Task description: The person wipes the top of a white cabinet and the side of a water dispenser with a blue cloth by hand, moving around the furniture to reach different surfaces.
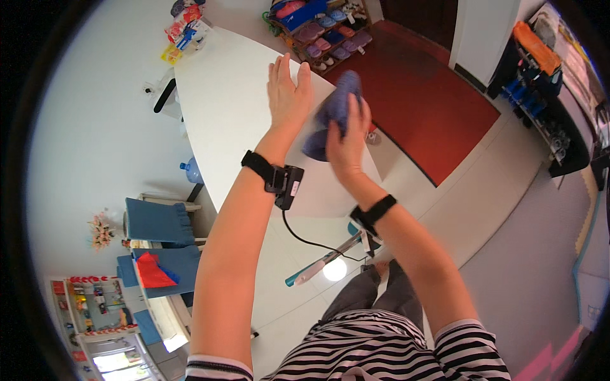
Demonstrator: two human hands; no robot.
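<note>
My right hand (347,141) grips a bunched purple-blue cloth (335,111) over the right edge of a white tabletop (229,95). The cloth is slightly blurred, and part of it hangs to the left of my fingers. Just left of it, my left hand (290,95) is stretched over the tabletop with its fingers extended and nothing in them. Whether that palm touches the surface, I cannot tell. Both wrists wear black straps; a small black box (290,188) with a cable sits on the left one.
Small packages (190,38) lie at the table's far left corner. Beyond the table stand a shoe rack (324,32) and a red mat (406,95). Blue-covered chairs (159,222) and a water jug (192,169) are at left. A grey stick with teal ends (327,257) is below the table.
</note>
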